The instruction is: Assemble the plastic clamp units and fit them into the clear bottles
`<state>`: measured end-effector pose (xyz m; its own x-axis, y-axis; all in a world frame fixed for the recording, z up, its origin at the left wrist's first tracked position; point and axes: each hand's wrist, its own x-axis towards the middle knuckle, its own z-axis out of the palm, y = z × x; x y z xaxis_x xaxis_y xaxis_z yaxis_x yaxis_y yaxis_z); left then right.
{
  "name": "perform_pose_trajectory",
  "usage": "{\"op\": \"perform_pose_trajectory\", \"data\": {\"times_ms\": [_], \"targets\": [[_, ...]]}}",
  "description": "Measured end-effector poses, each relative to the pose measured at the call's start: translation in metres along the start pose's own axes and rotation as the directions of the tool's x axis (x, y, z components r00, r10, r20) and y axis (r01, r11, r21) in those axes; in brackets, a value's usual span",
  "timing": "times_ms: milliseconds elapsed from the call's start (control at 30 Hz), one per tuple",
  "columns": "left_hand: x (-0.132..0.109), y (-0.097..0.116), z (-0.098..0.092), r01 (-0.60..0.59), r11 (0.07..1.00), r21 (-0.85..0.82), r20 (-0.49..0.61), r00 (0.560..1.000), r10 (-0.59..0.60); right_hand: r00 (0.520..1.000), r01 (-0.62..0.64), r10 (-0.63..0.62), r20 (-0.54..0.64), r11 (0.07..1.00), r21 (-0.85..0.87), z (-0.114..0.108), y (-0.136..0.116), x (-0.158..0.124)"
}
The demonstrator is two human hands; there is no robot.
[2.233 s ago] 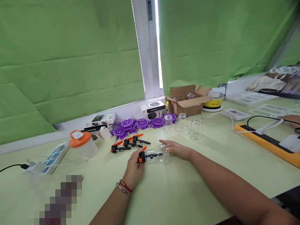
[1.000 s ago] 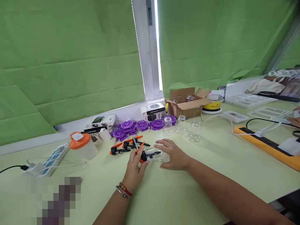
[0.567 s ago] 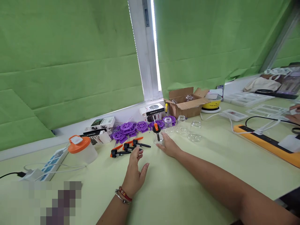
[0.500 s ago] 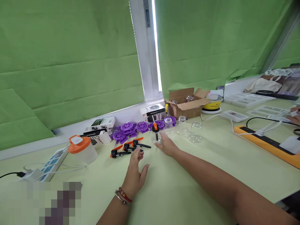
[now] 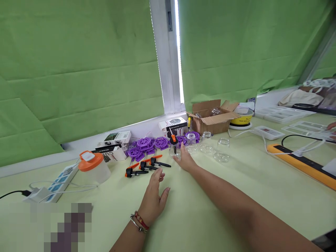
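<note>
My right hand [image 5: 184, 160] reaches far forward and cups the base of a small clear bottle [image 5: 174, 151] that stands upright with an orange-and-black pump head [image 5: 172, 138] in its neck. My left hand [image 5: 154, 196] lies lower on the pale green table [image 5: 236, 196], fingers stretched out and holding nothing. Just beyond its fingertips lie three loose orange-and-black pump heads [image 5: 145, 164]. Three more clear bottles without heads [image 5: 206, 143] stand to the right of the one I hold.
Purple disc parts [image 5: 149, 143] and white boxes [image 5: 115, 138] line the sill. An orange-lidded tub [image 5: 92, 167] and a power strip [image 5: 56, 182] sit left. An open cardboard box [image 5: 212, 117], a yellow bowl [image 5: 240, 117] and a long orange strip [image 5: 301, 162] are right. Another person's hand [image 5: 332, 126] shows at the far right edge.
The bottle lay on its side between both hands while the left hand fitted the pump head. My right hand then carried it forward and stood it upright; my left hand let go and opened.
</note>
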<state>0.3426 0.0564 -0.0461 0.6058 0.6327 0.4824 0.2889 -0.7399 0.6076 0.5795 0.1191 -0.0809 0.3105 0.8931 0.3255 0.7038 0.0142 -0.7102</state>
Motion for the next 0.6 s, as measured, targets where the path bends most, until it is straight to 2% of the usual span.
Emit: {"op": "perform_pose_trajectory", "data": {"times_ms": [67, 133, 167, 233, 300, 367, 433, 600], "targets": [[0.0, -0.001, 0.0, -0.009, 1.0, 0.008, 0.002, 1.0, 0.009, 0.981, 0.143, -0.148, -0.128, 0.989, -0.041, -0.004, -0.011, -0.011], [0.0, -0.001, 0.0, -0.021, 1.0, 0.013, 0.002, 1.0, 0.021, 0.926, 0.305, -0.325, -0.191, 0.944, -0.124, -0.004, -0.026, -0.023], [0.0, -0.001, 0.0, -0.026, 1.0, 0.016, 0.001, 1.0, 0.026, 0.905, 0.371, -0.395, -0.16, 0.915, -0.161, -0.003, -0.034, -0.029], [0.0, -0.002, 0.0, -0.037, 0.999, 0.021, -0.003, 0.999, 0.037, 0.873, 0.48, -0.487, 0.013, 0.855, -0.197, 0.003, -0.048, -0.036], [0.0, -0.003, -0.001, -0.036, 0.999, 0.027, -0.01, 0.999, 0.036, 0.888, 0.457, -0.429, 0.162, 0.86, -0.228, 0.013, -0.057, -0.039], [0.0, -0.005, -0.002, -0.021, 1.0, 0.023, -0.027, 0.999, 0.021, 0.918, 0.372, -0.31, 0.246, 0.889, -0.267, 0.022, -0.06, -0.037], [-0.001, -0.007, -0.002, 0.008, 1.0, 0.004, -0.055, 0.998, -0.008, 0.936, 0.305, -0.229, 0.266, 0.907, -0.29, 0.027, -0.058, -0.034], [0.001, -0.015, -0.004, 0.14, 0.985, -0.097, -0.132, 0.98, -0.152, 0.963, 0.223, -0.171, 0.21, 0.941, -0.256, 0.023, -0.048, -0.031]]}}
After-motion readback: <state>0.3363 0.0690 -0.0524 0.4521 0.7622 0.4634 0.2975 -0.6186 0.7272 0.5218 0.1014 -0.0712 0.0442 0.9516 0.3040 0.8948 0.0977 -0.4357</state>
